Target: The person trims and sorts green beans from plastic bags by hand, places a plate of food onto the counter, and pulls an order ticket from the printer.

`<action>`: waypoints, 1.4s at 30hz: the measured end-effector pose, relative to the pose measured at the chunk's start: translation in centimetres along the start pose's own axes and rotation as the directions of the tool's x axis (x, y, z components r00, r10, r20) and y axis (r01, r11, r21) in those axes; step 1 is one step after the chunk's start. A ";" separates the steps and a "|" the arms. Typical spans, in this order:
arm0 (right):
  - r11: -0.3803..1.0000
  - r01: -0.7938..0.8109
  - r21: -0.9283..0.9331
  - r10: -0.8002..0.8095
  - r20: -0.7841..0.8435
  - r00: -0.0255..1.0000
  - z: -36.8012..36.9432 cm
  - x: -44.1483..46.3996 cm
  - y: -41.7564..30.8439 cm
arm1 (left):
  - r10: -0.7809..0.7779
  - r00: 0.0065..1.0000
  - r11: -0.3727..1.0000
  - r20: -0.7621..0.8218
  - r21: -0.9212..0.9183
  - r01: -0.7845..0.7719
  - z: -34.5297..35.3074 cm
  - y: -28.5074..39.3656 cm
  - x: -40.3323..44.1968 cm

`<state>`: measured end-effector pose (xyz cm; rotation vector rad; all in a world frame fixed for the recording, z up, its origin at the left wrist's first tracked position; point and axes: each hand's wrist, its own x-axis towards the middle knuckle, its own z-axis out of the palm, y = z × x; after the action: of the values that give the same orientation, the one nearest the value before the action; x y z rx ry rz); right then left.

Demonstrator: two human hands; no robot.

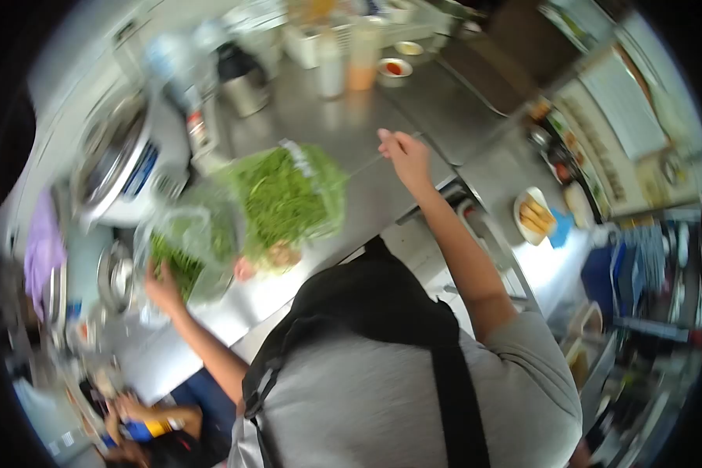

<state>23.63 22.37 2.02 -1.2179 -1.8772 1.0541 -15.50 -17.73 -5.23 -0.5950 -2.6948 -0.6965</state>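
Left hand (162,290) at the near bag (214,261), fingertips against the leafy greens (178,271) showing through or at its side; fingers partly bent, can't tell if they close on anything. Bag is clear plastic, loose and crumpled, lying just right of the left fingers. Right hand (407,156) well apart, raised off to the other side, fingers curled in narrow, thumb side blurred; can't tell if anything sits in it, or if it touches the steel counter (370,199) below.

Second bag (332,195) lies between the two hands, fuller, packed with thin green stalks (277,191), pale ends toward the person's black apron (359,296); neither hand touches it.

Beyond the left hand: white cooker (157,152) with metal lid, then dark-topped flask (246,90) farther on. Purple cloth (45,246) hangs out to the left of that hand. Beyond the right hand, slightly left: white bottle (330,69) and orange sauce bottle (363,58) upright side by side, bowl of red sauce (395,72) just beside them. Right of the right hand, well apart: plate (525,228) with yellowish pieces (535,212), blue cloth (560,228) next to it. Co-worker's arm (181,421) far on the near side of the left hand, away from the bags
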 end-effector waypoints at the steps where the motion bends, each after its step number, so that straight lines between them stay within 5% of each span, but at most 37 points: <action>1: 0.996 0.024 0.086 -0.006 -0.200 0.980 -2.9 -0.8 3.0 | 0.119 0.984 0.993 -0.134 0.022 -0.117 -0.5 1.1 0.1; 3: 0.999 0.053 0.007 -0.035 -0.662 0.748 -9.4 -3.6 9.8 | 0.102 0.962 0.993 -0.252 0.087 -0.082 -2.0 4.1 0.6; 4: 0.985 -0.039 0.167 0.154 -0.758 0.634 -13.1 -6.1 13.1 | 0.096 0.935 0.991 -0.342 -0.051 -0.120 -2.2 5.6 0.9; 5: 0.968 -0.207 -0.142 -0.047 -0.913 0.406 -17.2 -7.8 20.2 | 0.135 0.916 0.976 -0.377 -0.109 -0.189 -2.3 6.9 1.2; 6: 0.978 -0.202 0.041 0.081 -0.978 0.193 -19.9 -10.9 22.2 | 0.160 0.911 0.964 -0.381 -0.138 -0.228 -2.5 8.8 1.5; 7: 0.937 -0.165 0.308 0.329 -0.936 0.124 -22.7 -13.8 23.1 | 0.182 0.903 0.952 -0.389 -0.162 -0.261 -2.7 10.8 1.7; 9: 0.833 -0.469 0.294 0.334 -0.943 0.002 -26.0 -17.9 24.9 | 0.171 0.922 0.922 -0.349 -0.272 -0.274 -2.6 15.0 2.1; 11: 0.641 -0.426 0.638 0.758 -0.615 0.220 -27.6 -19.8 25.6 | 0.165 0.934 0.876 -0.318 -0.388 -0.287 -2.5 18.9 2.5; 12: 0.565 -0.505 0.653 0.825 -0.448 0.343 -28.0 -20.0 25.8 | 0.170 0.936 0.840 -0.308 -0.452 -0.301 -2.4 20.7 2.8; 15: 0.538 -0.428 0.726 0.803 -0.288 0.521 -28.7 -19.0 26.2 | 0.130 0.948 0.712 -0.292 -0.637 -0.294 -1.6 24.2 3.9; 19: 0.583 -0.531 0.615 0.788 -0.268 0.555 -29.6 -17.0 26.3 | 0.110 0.960 0.680 -0.257 -0.685 -0.261 -0.6 28.6 4.1; 26: 0.642 -0.374 0.669 0.685 -0.283 0.671 -29.6 -8.8 26.4 | 0.176 0.960 0.626 -0.217 -0.728 -0.280 2.5 35.4 3.7; 32: 0.629 -0.236 0.741 0.543 -0.201 0.815 -30.0 7.1 27.0 | 0.096 0.965 0.572 -0.244 -0.780 -0.254 2.5 40.7 2.4; 37: 0.670 -0.213 0.711 0.453 -0.165 0.876 -30.2 20.8 29.2 | -0.010 0.971 0.679 -0.239 -0.715 -0.169 1.5 40.3 -1.4; 42: 0.611 -0.277 0.741 0.535 -0.129 0.835 -29.3 31.3 33.1 | -0.174 0.954 0.728 -0.243 -0.684 -0.042 -0.2 33.1 -5.1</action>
<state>50.71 67.59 -10.65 -1.2628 -0.7685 1.5036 4.16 6.90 6.04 -0.4913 -2.1290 -1.6923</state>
